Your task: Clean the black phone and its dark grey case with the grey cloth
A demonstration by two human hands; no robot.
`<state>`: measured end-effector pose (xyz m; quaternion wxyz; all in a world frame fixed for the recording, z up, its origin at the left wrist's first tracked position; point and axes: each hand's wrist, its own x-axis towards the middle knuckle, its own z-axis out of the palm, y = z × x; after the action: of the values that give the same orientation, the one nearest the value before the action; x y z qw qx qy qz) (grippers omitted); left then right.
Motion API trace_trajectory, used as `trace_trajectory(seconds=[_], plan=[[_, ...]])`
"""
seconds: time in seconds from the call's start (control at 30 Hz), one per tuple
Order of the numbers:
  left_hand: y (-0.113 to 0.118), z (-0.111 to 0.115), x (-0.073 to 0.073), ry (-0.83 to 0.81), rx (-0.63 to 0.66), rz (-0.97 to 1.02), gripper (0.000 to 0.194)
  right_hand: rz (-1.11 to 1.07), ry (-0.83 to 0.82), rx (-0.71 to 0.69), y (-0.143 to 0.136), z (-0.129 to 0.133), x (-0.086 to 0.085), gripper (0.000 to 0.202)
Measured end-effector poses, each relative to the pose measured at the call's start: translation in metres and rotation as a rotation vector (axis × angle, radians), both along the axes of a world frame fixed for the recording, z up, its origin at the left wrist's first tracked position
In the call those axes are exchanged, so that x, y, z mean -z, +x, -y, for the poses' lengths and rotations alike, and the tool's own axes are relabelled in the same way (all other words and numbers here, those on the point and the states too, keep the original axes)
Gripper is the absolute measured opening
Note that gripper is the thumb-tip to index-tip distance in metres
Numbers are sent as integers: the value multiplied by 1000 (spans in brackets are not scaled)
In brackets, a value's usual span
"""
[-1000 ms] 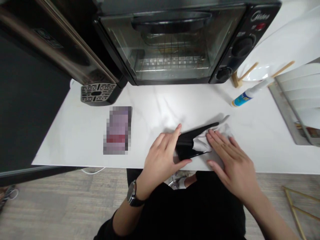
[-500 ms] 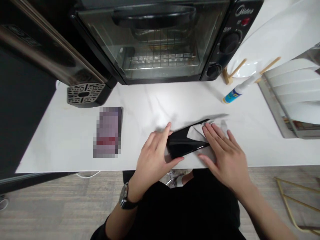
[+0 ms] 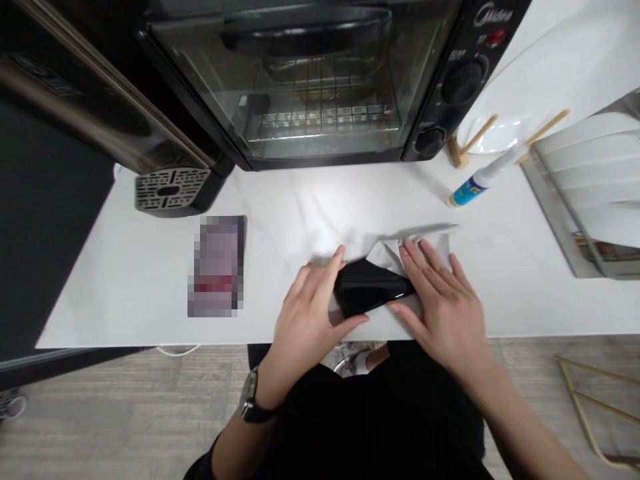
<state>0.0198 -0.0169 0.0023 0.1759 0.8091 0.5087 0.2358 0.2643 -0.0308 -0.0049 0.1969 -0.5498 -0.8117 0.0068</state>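
Note:
A glossy black, phone-like slab lies near the front edge of the white counter. My left hand holds its left end, thumb along the near side and fingers around the far side. Over the slab's right part is a grey cloth with a zigzag edge, bunched up in folds. My right hand presses this cloth down with its fingers, thumb at the near edge of the slab. The slab's right end is hidden under the cloth and hand.
Behind stands a black toaster oven. A machine with a slotted drip tray is at left, with a pixelated flat object before it. At right are a spray bottle, a wooden plate stand and a metal rack.
My right hand has shifted slightly left with the cloth, which covers more of the slab's far side. My left hand keeps its hold in nearly the same place.

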Motion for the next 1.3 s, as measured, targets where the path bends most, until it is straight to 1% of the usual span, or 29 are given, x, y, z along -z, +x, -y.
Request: trace_trajectory(seconds=[0.03,0.1,0.17,0.2,0.23,0.3,0.37,0.4,0.43,0.47,0.53,0.6,0.63,0.67,0.7,0.73,0.8,0.87,0.9,0.93,0.97,1.0,1.03,1.07,1.1,1.13,1.17,1.23,1.3], plan=[[0,0,0,13,7,-3,111,-16,-4,-32,-13,-1,1,78],[0,0,0,25,1,-17,106,-62,-30,-155,-43,4,1,83],[0,0,-1,14,-21,-29,101,-103,-60,-269,-59,13,-2,83],[0,0,-1,3,-25,-28,99,-113,-75,-300,-58,18,-4,81],[0,0,-1,-8,-23,-20,99,-112,-91,-313,-51,22,-6,78],[0,-1,-1,-21,-3,1,104,-82,-115,-282,-24,25,-9,72],[-1,-1,-1,-30,19,10,110,-38,-103,-176,2,21,-9,69],[-1,-2,-1,-34,27,9,111,-21,-82,-106,8,18,-9,69],[-1,-2,-1,-37,34,5,111,-12,-55,-35,8,14,-7,70],[-2,-2,0,-33,42,5,110,-10,-33,18,0,10,-6,71],[-3,-2,1,-28,50,-8,107,-33,-8,24,-29,7,-3,76],[-4,-2,2,-17,27,-40,104,-66,-16,-59,-63,10,-1,80],[-4,-1,2,-14,3,-55,103,-75,-25,-101,-74,13,-1,81],[-4,-1,2,-16,-22,-62,103,-82,-33,-143,-78,17,-2,80],[-4,-1,1,-23,-40,-56,103,-83,-42,-176,-76,20,-3,78],[-3,-1,0,-32,-48,-39,104,-76,-54,-205,-66,22,-4,76],[-1,-1,-2,-56,-36,3,108,-48,-66,-209,-35,23,-5,70],[0,-2,-3,-64,-16,29,113,-7,-52,-94,-7,18,-5,67],[0,-2,-3,-65,-10,34,115,8,-33,-17,-1,14,-4,67],[0,-2,-3,-63,-8,37,115,15,-13,44,-2,11,-3,69],[0,-2,-2,-59,-7,40,115,12,-2,68,-9,9,-1,73],[0,-2,-1,-52,-6,37,114,0,-3,47,-21,9,1,78],[-1,-2,-1,-46,-11,30,112,-19,-10,-5,-35,9,2,85],[-1,-2,0,-43,-19,18,109,-47,-28,-90,-47,11,3,87],[-1,-2,0,-47,-29,5,106,-79,-46,-160,-56,14,3,88],[-1,-2,0,-52,-34,-3,105,-99,-67,-224,-59,15,3,87],[-1,-1,-1,-64,-37,-6,106,-105,-84,-256,-55,16,2,85],[0,-2,-2,-87,-38,7,113,-73,-96,-223,-34,14,-1,80],[1,-2,-2,-95,-30,24,121,-22,-48,-60,-13,10,-2,77]])
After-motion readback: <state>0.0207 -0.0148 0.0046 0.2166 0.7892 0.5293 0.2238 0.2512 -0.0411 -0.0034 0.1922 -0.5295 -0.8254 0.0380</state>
